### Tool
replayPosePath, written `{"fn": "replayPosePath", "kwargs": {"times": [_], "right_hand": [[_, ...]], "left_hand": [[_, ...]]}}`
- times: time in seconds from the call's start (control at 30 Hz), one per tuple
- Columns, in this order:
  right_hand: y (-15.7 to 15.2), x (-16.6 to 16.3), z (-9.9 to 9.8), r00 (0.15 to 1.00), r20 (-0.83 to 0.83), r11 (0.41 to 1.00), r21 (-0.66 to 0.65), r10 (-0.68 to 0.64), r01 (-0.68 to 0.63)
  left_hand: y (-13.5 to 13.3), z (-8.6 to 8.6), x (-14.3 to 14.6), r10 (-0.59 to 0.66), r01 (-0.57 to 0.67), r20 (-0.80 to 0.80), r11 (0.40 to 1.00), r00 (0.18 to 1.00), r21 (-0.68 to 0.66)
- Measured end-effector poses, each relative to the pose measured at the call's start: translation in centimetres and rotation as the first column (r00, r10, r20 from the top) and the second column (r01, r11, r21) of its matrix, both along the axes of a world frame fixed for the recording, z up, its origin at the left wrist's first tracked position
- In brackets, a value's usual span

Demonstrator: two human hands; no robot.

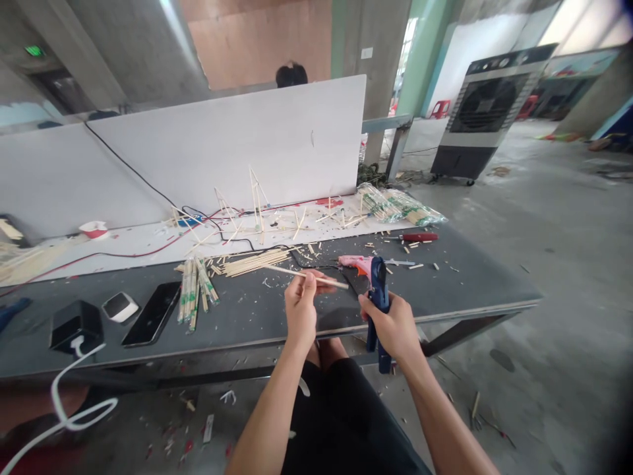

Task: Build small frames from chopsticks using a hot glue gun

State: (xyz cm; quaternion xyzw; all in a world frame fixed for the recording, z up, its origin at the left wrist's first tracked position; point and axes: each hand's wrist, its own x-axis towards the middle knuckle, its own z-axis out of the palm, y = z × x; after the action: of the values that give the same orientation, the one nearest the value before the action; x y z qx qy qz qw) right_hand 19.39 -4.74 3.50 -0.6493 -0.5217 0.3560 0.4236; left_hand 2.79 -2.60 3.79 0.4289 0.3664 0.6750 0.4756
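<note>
The left hand (302, 300) is pinching a wooden stick (326, 282), left of the pink glue gun (352, 262). The right hand (393, 323) is clasping a dark blue hand tool (378, 290) in front of the glue gun. Loose sticks (254, 262) are lying farther left of it.

The person's left hand (301, 300) has 1 thin wooden stick (339, 284) in its grip; the right hand (395, 323) holds a dark blue hand tool (378, 284) roughly upright at the near edge of the worktop (475, 280). Beyond lie a pink glue gun (352, 261) and loose sticks (257, 262).
</note>
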Motion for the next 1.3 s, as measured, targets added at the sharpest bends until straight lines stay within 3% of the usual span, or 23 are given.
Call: {"fn": "replayPosePath", "kwargs": {"times": [0.07,0.13,0.27,0.5,0.7,0.8,0.9,1.03,1.3], "right_hand": [[-0.4,-0.3,-0.3,0.998,-0.012,0.998,0.006,0.064,-0.064],[-0.8,-0.5,-0.5,0.993,-0.003,0.993,0.006,0.122,-0.122],[-1.3,-1.0,-0.4,0.981,0.048,0.981,0.022,0.189,-0.191],[-1.6,-1.7,0.3,0.973,0.056,0.973,0.036,0.225,-0.227],[-1.7,-2.3,0.3,0.967,0.066,0.967,0.049,0.247,-0.251],[-1.7,-2.8,0.1,0.961,0.097,0.963,0.044,0.260,-0.265],[-1.7,-3.1,0.0,0.965,0.114,0.969,0.048,0.236,-0.243],[-1.6,-3.1,0.0,0.974,0.118,0.978,0.051,0.196,-0.203],[-1.4,-3.5,-0.5,0.970,0.133,0.978,0.026,0.202,-0.207]], "left_hand": [[-0.6,0.4,-1.3,-0.037,0.037,-0.241,0.999,0.970,-0.007],[-1.2,1.0,-2.7,-0.079,0.081,-0.488,0.997,0.869,-0.019],[-1.9,1.9,-4.8,-0.005,0.073,-0.722,0.995,0.692,0.063],[-2.6,2.6,-6.1,0.243,-0.017,-0.869,0.965,0.430,0.262],[-2.5,2.6,-5.7,0.411,0.059,-0.891,0.902,0.194,0.429],[-2.3,2.4,-5.2,0.417,0.123,-0.885,0.886,0.207,0.447],[-2.2,2.4,-4.8,0.411,0.138,-0.851,0.870,0.327,0.474],[-2.4,2.2,-5.0,0.432,0.056,-0.781,0.859,0.450,0.508],[-2.4,2.2,-4.9,0.462,0.072,-0.784,0.842,0.416,0.534]]}}
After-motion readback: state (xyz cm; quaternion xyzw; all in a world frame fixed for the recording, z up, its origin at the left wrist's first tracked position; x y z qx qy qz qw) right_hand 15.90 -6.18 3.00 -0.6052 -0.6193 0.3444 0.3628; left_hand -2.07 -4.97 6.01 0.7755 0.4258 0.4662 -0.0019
